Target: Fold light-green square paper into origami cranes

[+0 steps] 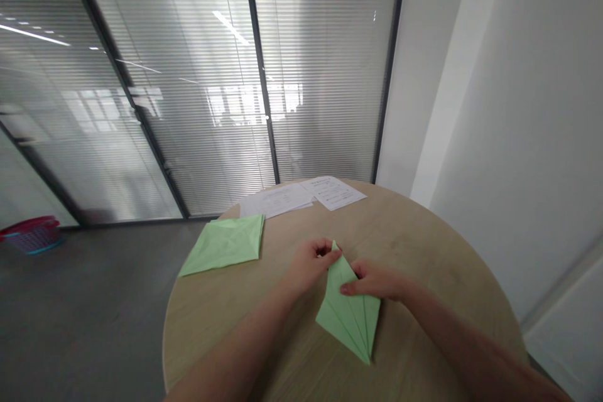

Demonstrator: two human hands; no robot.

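A light green folded paper (351, 314), kite-shaped with long creases, lies on the round wooden table (424, 245). My left hand (313, 260) pinches its far tip with curled fingers. My right hand (377, 281) presses down on the upper middle of the paper, fingers together and thumb on a fold.
A stack of flat green paper sheets (226, 243) lies at the table's left. Two white printed sheets (301, 196) rest at the far edge. Behind stand glass partitions with blinds; a white wall is to the right. A pink and blue basket (32, 233) sits on the grey floor at the left.
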